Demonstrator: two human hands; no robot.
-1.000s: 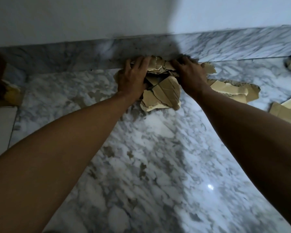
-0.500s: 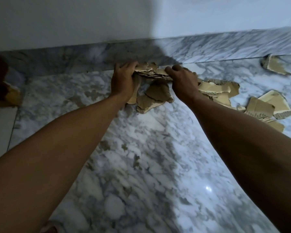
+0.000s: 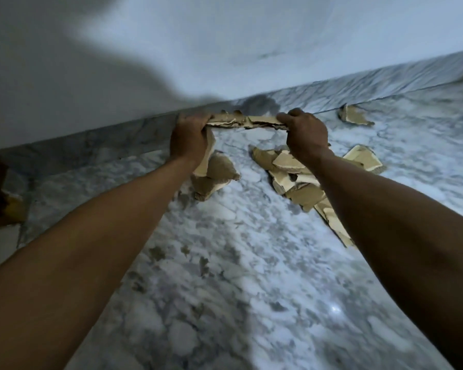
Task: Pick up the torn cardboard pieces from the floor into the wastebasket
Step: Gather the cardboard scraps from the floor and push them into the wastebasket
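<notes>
Two hands clamp one stack of torn cardboard (image 3: 247,122) above the marble floor (image 3: 241,263): left hand (image 3: 189,140) and right hand (image 3: 306,134) each have fingers curled round an end. Loose cardboard pieces (image 3: 292,172) lie beneath; a lone scrap (image 3: 354,116) near the baseboard (image 3: 358,88).

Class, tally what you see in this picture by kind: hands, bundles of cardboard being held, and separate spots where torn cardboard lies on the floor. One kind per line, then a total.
Hands: 2, the left hand and the right hand
Held cardboard bundle: 1, gripped at both ends
Floor cardboard spots: 2, the lone scrap by the skirting and the scattered pile under the right forearm
Total: 5
</notes>
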